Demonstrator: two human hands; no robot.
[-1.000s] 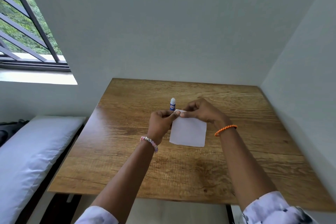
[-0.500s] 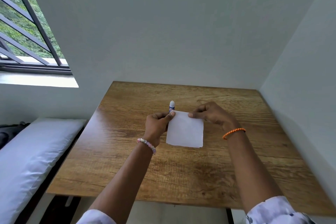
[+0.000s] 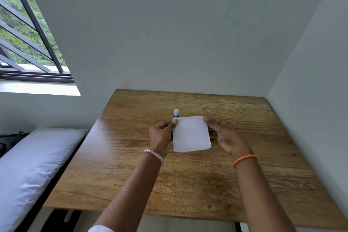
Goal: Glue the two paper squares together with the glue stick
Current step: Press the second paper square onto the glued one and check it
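Paper squares (image 3: 191, 133): white, stacked, held above the middle of the desk between both hands. Near edge shows more than one layer, slightly offset at the near right corner. Whether the near edge touches the desk cannot be told.
Glue stick (image 3: 176, 113): upright on the desk just behind the far left corner of the paper; white cap on top, blue label below. Lower part hidden by the paper and the left thumb. No hand holds it.
Left hand (image 3: 161, 135): clamped on the left edge of the paper near the far corner; thumb on top of the sheet, fingers curled beneath and out of sight. Beaded bracelet (image 3: 154, 155) at the wrist.
Right hand (image 3: 226, 137): fingers spread loosely, palm turned toward the paper. One fingertip rests at the far right corner of the sheet; the other fingers lie along and under the right edge. Whether it grips the sheet cannot be told. Orange braided bracelet (image 3: 244, 159) at the wrist.
Desk (image 3: 188, 184): wood-grain top, set into a corner between a grey back wall and a right side wall.
Sleeves: pale fabric visible at the lower frame edge on the left arm only.
Bed (image 3: 32, 165): white pillow or mattress, left of the desk and lower.
Window (image 3: 28, 39): upper left, dark angled bars, green foliage outside.
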